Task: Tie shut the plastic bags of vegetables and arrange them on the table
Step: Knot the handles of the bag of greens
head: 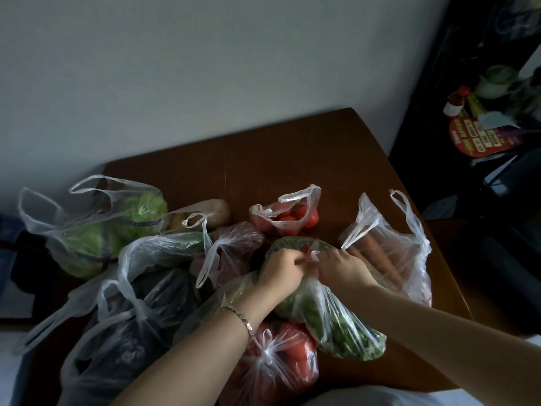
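Risky one here: the thin handles (314, 255) of the clear plastic bag of leafy greens (336, 323), sitting on the brown wooden desk (292, 159) just on the near side of the open bag of red tomatoes (285, 215), could slip or tear under an uneven pull, leaving a loose knot. Left grip (281, 268) and right grip (341, 266) were both clenched, pinching those handles.

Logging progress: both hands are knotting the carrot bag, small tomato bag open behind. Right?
Not quite: the head view shows the left hand and right hand knotting the greens bag, not the carrot bag. The small tomato bag is open behind.
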{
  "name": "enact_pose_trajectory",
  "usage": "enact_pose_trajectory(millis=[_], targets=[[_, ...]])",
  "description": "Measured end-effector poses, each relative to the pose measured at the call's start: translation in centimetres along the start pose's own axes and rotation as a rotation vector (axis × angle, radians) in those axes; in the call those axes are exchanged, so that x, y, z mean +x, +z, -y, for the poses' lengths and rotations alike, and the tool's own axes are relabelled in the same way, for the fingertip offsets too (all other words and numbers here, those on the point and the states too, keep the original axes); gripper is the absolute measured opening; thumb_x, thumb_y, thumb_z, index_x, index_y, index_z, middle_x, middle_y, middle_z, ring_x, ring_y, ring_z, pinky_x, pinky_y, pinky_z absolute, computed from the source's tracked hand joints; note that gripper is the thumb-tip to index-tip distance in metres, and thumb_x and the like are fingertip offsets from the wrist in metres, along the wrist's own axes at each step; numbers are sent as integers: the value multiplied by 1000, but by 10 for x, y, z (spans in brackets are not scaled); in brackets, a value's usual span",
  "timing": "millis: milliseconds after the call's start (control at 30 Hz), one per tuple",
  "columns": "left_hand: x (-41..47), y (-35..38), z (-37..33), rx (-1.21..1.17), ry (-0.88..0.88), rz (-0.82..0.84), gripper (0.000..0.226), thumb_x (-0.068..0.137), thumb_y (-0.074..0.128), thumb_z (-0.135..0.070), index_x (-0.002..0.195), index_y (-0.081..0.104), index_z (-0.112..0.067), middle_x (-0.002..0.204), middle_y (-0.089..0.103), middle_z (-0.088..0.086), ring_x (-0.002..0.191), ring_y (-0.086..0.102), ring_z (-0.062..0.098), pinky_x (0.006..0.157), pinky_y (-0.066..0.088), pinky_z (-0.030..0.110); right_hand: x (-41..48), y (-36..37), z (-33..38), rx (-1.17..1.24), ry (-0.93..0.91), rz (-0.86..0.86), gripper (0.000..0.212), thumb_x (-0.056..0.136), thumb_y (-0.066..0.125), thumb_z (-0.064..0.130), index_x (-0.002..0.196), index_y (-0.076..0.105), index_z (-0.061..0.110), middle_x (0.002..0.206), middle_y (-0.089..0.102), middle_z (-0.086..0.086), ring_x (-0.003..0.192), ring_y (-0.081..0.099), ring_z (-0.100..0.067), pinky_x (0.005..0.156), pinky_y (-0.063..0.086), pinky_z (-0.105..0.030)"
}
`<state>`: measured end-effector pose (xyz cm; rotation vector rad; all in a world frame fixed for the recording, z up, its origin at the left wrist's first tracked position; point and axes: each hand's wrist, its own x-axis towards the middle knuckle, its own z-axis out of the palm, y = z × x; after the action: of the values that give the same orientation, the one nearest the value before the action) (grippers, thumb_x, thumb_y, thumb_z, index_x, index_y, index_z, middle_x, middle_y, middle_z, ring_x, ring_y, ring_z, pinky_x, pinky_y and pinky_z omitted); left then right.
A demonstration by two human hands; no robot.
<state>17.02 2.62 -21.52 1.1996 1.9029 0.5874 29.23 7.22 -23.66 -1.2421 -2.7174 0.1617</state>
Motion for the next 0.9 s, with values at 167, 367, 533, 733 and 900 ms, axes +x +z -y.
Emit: enact_pose_trajectory(millis=[167, 367, 533, 733, 900], targets=[[1, -3, -2, -26, -25, -28, 23, 87, 60, -31, 89, 73, -12, 88, 73, 6, 79, 64, 19, 78, 49, 30, 8, -11, 5, -87, -15, 75, 34, 32, 89, 25, 54, 68, 12, 45, 62, -6, 39, 62, -16, 37, 41, -14], [1, -2, 0, -44, -45, -3, 22, 86, 62, -29, 76, 71, -12, 66, 64, -3, 58, 56, 11, 67, 47, 28, 8, -35, -9, -81, -368, 140, 11, 60, 62, 32, 55, 64, 22, 48, 62, 4, 46, 61, -8, 44, 25, -16], [16, 4, 3, 69, -31, -101, 20, 81, 68, -21, 75, 69, -3, 92, 55, -3, 86, 54, 12, 79, 38, 21, -13, -20, -18, 129, -450, 98, 20, 53, 38, 31, 40, 48, 20, 36, 47, 4, 32, 44, -12, 32, 27, -15], [21, 15, 13, 184, -161, -48, 20, 82, 67, -25, 73, 68, -7, 91, 63, 5, 95, 62, 23, 79, 42, 24, -30, -13, -13, 351, -234, 389, 15, 68, 39, 26, 53, 40, 21, 53, 37, 6, 59, 41, -15, 50, 27, -25], [13, -7, -2, 303, -136, -44, 13, 86, 59, -27, 86, 69, -19, 100, 68, 1, 100, 61, 22, 94, 45, 36, -24, -49, -17, 342, -60, 457, 23, 91, 42, 33, 69, 45, 25, 68, 47, 7, 70, 49, -13, 71, 48, -32]])
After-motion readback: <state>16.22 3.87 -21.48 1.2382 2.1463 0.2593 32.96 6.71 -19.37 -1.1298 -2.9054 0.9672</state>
